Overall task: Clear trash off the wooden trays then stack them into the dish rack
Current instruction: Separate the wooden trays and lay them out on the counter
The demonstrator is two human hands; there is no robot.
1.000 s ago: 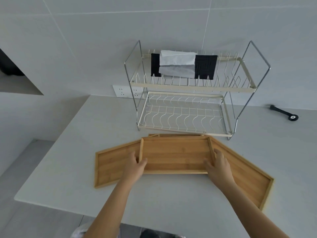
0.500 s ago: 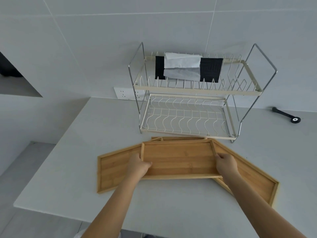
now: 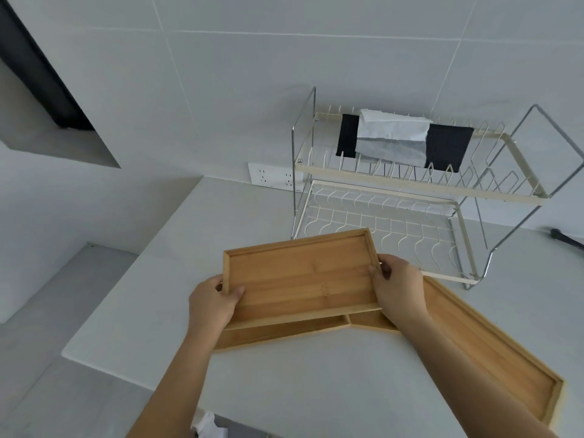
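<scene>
A small wooden tray (image 3: 300, 276) is lifted off the counter, tilted with its right end higher. My left hand (image 3: 213, 303) grips its left short edge and my right hand (image 3: 396, 284) grips its right short edge. Below it two larger wooden trays lie flat on the white counter: one on the left (image 3: 278, 333), mostly covered, and one on the right (image 3: 493, 358) running toward the counter's front. The two-tier wire dish rack (image 3: 420, 191) stands just behind, against the wall. The held tray's far corner overlaps the rack's lower tier in view.
Black and white cloths (image 3: 401, 140) hang over the rack's upper tier. A wall socket (image 3: 271, 178) sits left of the rack. A black object (image 3: 565, 240) lies at the far right of the counter. Crumpled white paper (image 3: 207, 426) shows below the counter's front edge (image 3: 126, 373).
Both hands have lifted the small tray off the two larger trays and raised it toward the rack, tilting it. The view has shifted left and closer.
</scene>
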